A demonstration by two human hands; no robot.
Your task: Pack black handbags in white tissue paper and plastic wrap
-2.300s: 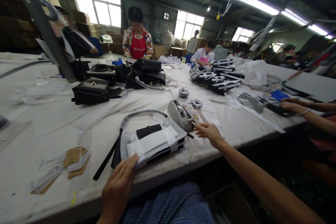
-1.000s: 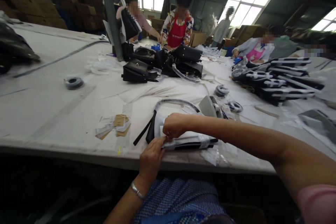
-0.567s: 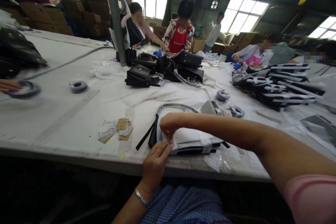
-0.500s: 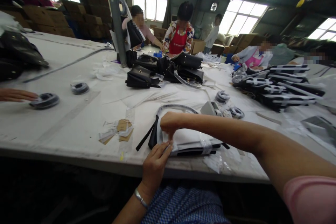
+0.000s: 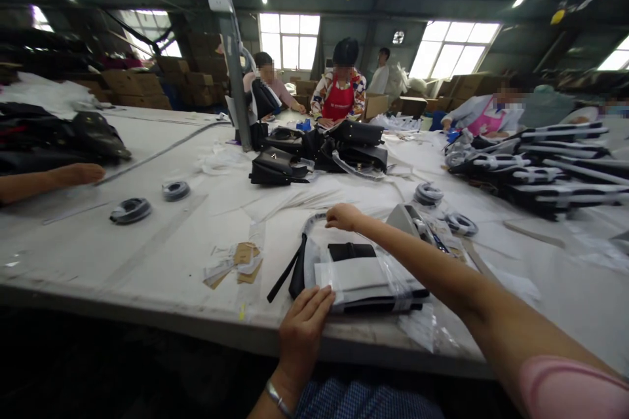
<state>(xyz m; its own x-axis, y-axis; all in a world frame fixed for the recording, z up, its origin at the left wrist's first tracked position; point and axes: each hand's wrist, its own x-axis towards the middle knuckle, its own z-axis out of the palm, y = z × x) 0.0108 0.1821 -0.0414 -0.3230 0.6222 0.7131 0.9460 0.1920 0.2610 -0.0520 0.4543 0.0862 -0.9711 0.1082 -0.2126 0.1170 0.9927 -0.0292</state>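
A black handbag (image 5: 351,251) lies on the table in front of me, partly covered by white padding (image 5: 358,275) and clear plastic. Its wrapped handle (image 5: 308,226) arches along the far side, and a black strap (image 5: 285,272) sticks out to the left. My left hand (image 5: 305,317) rests on the bag's near left edge with its fingers stretched out flat. Over the far side, at the handle, is my right hand (image 5: 344,217), its fingers closed. Whether they pinch the handle or something thin is hidden. A grey tape dispenser (image 5: 405,219) stands just beyond my right forearm.
Brown tags (image 5: 246,253) lie to the left. Coiled wrapped straps (image 5: 131,209) sit farther left, near another person's hand (image 5: 83,174). Black bags (image 5: 278,165) are heaped at the back, with wrapped bags (image 5: 540,170) stacked right. A metal post (image 5: 236,78) rises from the table.
My right hand has moved away from my left hand to the bag's far side. My left hand stays at the near edge. The other person's hand has left the coiled strap. The view has tilted up.
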